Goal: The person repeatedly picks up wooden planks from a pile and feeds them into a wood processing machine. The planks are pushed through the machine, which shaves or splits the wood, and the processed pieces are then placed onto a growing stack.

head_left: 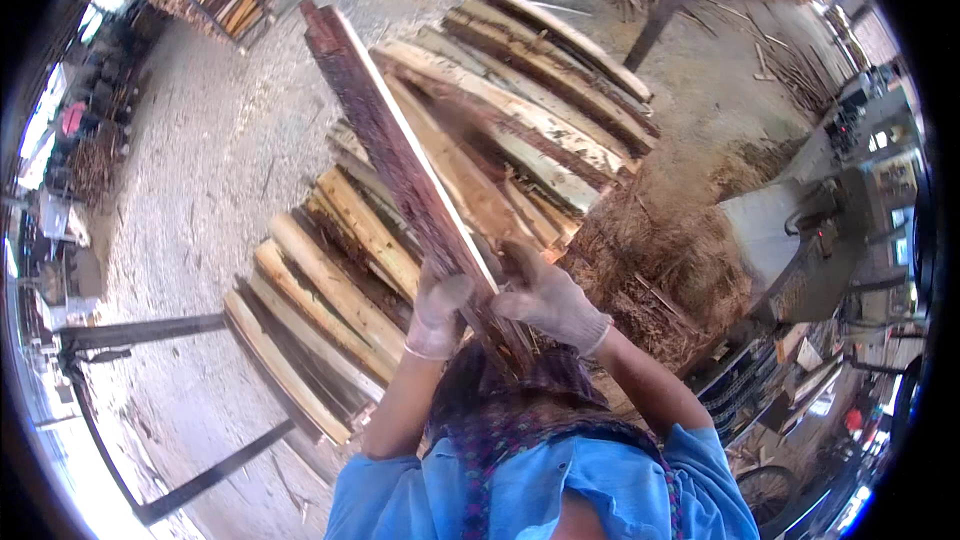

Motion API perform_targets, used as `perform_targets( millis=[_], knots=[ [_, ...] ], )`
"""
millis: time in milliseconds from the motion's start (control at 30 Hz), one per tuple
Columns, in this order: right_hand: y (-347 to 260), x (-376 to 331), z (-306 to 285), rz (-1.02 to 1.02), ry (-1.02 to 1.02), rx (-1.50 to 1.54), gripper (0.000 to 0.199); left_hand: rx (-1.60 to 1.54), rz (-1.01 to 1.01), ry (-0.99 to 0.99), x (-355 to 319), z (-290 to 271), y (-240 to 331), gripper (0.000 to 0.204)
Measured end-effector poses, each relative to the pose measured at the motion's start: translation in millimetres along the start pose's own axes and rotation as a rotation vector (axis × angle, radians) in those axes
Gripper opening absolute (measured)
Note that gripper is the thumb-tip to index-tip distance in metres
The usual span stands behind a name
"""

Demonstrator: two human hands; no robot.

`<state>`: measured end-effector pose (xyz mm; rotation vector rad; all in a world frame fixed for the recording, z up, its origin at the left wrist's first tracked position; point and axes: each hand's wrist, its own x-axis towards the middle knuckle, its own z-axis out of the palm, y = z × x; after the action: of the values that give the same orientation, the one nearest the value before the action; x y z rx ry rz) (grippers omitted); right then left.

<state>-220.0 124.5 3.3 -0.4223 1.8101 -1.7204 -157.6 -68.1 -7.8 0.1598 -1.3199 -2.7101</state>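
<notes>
board [395, 155], bark-faced, slants over the slab stack [335, 285], its near end by the wearer's patterned clothing [562, 378]. from here i see the gloved left hand [443, 305] clasped round one edge, the gloved right hand [560, 308] gripping the other. i'd judge it stiff, fairly heavy, rough rather than slippery; i'd grip nearer mid-length, as the long far end could dip.

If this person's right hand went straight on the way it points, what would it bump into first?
The bark-covered plank, it seems: the gloved right hand rests against it. Beyond that, stacked slabs appear to lie lower, though depth is hard to judge.
</notes>
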Motion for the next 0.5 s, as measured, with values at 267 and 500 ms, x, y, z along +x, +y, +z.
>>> perform_targets(
  millis=[267, 500],
  knots=[
    [-87.3, -18.2, -65.7, -0.085, -0.026, 0.295, 0.068, 0.183, -0.209, -0.095, -17.9, 110.2, -24.0, 0.091],
    [-66.2, -108.1, -130.2, 0.047, 0.426, -0.073, 0.089, 0.501, -0.282, 0.027, -28.7, 196.1, -41.5, 0.059]
  ],
)
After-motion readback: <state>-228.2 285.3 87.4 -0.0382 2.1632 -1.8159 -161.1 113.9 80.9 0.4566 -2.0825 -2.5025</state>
